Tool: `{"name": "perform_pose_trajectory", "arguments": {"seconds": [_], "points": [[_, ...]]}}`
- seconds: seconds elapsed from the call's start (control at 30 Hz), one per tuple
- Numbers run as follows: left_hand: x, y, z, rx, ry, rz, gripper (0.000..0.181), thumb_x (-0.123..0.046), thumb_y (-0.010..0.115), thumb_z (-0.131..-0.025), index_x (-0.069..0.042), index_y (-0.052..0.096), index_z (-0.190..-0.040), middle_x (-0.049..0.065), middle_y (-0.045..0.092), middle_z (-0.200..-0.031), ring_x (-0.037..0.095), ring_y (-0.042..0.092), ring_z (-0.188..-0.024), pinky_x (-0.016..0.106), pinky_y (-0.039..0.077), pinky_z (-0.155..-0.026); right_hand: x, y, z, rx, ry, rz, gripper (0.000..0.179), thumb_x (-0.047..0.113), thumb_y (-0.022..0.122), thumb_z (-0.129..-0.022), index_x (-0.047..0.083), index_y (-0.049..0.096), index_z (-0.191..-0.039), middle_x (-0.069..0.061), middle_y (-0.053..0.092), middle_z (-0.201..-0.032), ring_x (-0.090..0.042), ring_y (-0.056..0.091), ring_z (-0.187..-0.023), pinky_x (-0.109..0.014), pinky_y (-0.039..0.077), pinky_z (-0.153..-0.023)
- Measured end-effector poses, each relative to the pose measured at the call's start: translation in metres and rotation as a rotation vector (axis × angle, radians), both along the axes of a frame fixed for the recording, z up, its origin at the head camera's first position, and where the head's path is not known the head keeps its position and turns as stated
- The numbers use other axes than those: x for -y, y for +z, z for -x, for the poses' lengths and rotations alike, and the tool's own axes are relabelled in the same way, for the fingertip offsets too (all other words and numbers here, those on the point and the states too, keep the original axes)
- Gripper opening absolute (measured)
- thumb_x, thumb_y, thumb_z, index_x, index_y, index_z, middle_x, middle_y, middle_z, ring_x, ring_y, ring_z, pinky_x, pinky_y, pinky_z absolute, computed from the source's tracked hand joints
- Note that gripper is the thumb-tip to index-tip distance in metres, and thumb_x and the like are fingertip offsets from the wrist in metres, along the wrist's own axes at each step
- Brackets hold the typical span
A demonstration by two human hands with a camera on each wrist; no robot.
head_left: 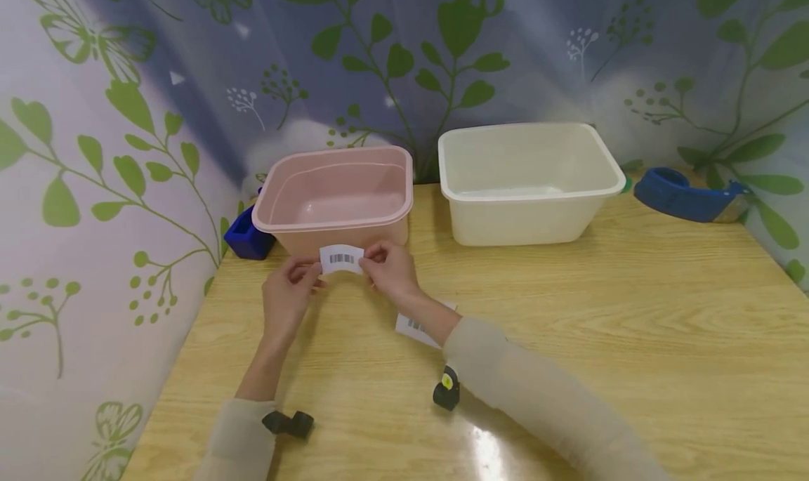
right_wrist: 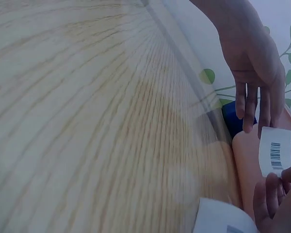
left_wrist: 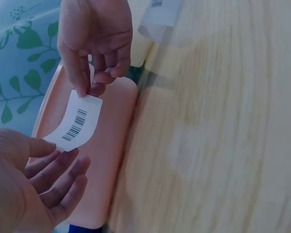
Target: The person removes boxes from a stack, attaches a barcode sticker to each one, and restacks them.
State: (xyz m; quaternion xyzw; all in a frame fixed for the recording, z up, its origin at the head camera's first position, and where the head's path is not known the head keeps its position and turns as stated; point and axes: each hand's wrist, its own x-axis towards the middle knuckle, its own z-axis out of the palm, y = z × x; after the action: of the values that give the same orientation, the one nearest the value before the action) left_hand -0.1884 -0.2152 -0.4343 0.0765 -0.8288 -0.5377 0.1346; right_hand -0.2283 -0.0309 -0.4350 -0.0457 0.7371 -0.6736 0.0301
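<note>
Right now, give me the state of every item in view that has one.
Left hand, pinching the held label at one end.
Right hand, pinching the other end.
Held label, bowed, barcode showing.
Loose label, barcode up, partly hidden.
Pink bin, upright, open-topped.
White bin, upright, open-topped.
Blue tape dispenser, unheld; tape loading unclear.
Blue object, unheld, partly hidden.

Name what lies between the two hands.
A white barcode label, pinched at its ends by the left hand and right hand, as the head view shows.
</note>
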Motion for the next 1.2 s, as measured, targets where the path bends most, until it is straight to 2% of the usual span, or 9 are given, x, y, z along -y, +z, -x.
{"name": "perform_pose_trajectory", "arguments": {"seconds": [0.1, 0.3, 0.5, 0.6, 0.7, 0.77, 0.93, 1.2], "points": [[0.003, -0.002, 0.001, -0.01, 0.016, 0.019, 0.019, -0.013, 0.07, -0.1, 0.002, 0.072, -0.111, 0.022, 0.076, -0.102, 0.035, 0.075, -0.084, 0.034, 0.063, -0.074, 0.009, -0.001, 0.003, -0.04, -0.041, -0.038, 0.006, -0.003, 0.072, -0.091, 0.0, 0.067, -0.09, -0.005, 0.063, -0.079, -0.011, 0.056, -0.061, -0.017, 0.049, -0.051], [0.008, -0.006, 0.004, -0.007, 0.038, 0.04, 0.016, -0.012, 0.071, -0.099, 0.002, 0.072, -0.109, 0.022, 0.075, -0.101, 0.029, 0.075, -0.082, 0.025, 0.061, -0.071, 0.02, 0.0, 0.005, -0.081, -0.099, -0.102, 0.004, 0.001, 0.074, -0.09, 0.004, 0.072, -0.091, -0.009, 0.072, -0.089, -0.008, 0.058, -0.074, -0.017, 0.051, -0.063], [0.01, -0.006, 0.008, 0.004, 0.07, 0.087, 0.017, -0.016, 0.071, -0.099, -0.002, 0.073, -0.109, 0.018, 0.075, -0.104, 0.033, 0.074, -0.088, 0.016, 0.053, -0.061, 0.025, 0.004, 0.004, -0.092, -0.146, -0.192, 0.004, 0.01, 0.076, -0.091, 0.008, 0.075, -0.094, -0.003, 0.073, -0.089, -0.01, 0.061, -0.077, -0.021, 0.048, -0.066], [0.009, -0.005, 0.011, -0.004, 0.081, 0.1, 0.016, -0.016, 0.072, -0.098, -0.002, 0.074, -0.107, 0.017, 0.075, -0.105, 0.032, 0.074, -0.087, 0.014, 0.052, -0.061, 0.026, 0.006, 0.004, -0.09, -0.173, -0.262, 0.004, 0.015, 0.076, -0.092, 0.012, 0.076, -0.095, 0.002, 0.073, -0.088, -0.01, 0.062, -0.077, -0.024, 0.049, -0.065], [0.009, -0.005, 0.013, -0.002, 0.088, 0.096, 0.016, -0.015, 0.072, -0.098, -0.001, 0.074, -0.106, 0.017, 0.075, -0.104, 0.026, 0.073, -0.083, 0.014, 0.052, -0.062, 0.026, 0.006, 0.004, -0.083, -0.201, -0.315, 0.004, 0.019, 0.076, -0.093, 0.016, 0.076, -0.095, 0.006, 0.073, -0.088, -0.01, 0.064, -0.077, -0.026, 0.05, -0.066], [0.008, -0.004, 0.016, 0.0, 0.09, 0.083, 0.015, -0.014, 0.072, -0.098, -0.001, 0.074, -0.106, 0.017, 0.075, -0.103, 0.025, 0.073, -0.082, 0.014, 0.053, -0.063, 0.027, 0.006, 0.005, -0.08, -0.212, -0.325, 0.004, 0.02, 0.076, -0.094, 0.017, 0.076, -0.096, 0.006, 0.073, -0.088, -0.01, 0.065, -0.077, -0.028, 0.051, -0.067], [0.008, -0.005, 0.021, 0.001, 0.093, 0.07, 0.016, -0.014, 0.071, -0.099, 0.0, 0.074, -0.107, 0.018, 0.075, -0.101, 0.033, 0.074, -0.086, 0.014, 0.053, -0.064, 0.027, 0.004, 0.008, -0.084, -0.221, -0.327, 0.004, 0.021, 0.076, -0.094, 0.017, 0.076, -0.095, 0.006, 0.073, -0.089, -0.01, 0.065, -0.078, -0.028, 0.052, -0.069], [0.009, -0.008, 0.026, 0.014, 0.122, 0.14, 0.02, -0.018, 0.071, -0.1, -0.001, 0.078, -0.108, 0.02, 0.077, -0.094, 0.032, 0.073, -0.086, 0.012, 0.045, -0.064, 0.032, -0.001, 0.008, -0.14, -0.217, -0.335, 0.005, 0.02, 0.077, -0.093, 0.016, 0.078, -0.095, 0.005, 0.076, -0.091, -0.01, 0.068, -0.08, -0.029, 0.053, -0.07]]}}
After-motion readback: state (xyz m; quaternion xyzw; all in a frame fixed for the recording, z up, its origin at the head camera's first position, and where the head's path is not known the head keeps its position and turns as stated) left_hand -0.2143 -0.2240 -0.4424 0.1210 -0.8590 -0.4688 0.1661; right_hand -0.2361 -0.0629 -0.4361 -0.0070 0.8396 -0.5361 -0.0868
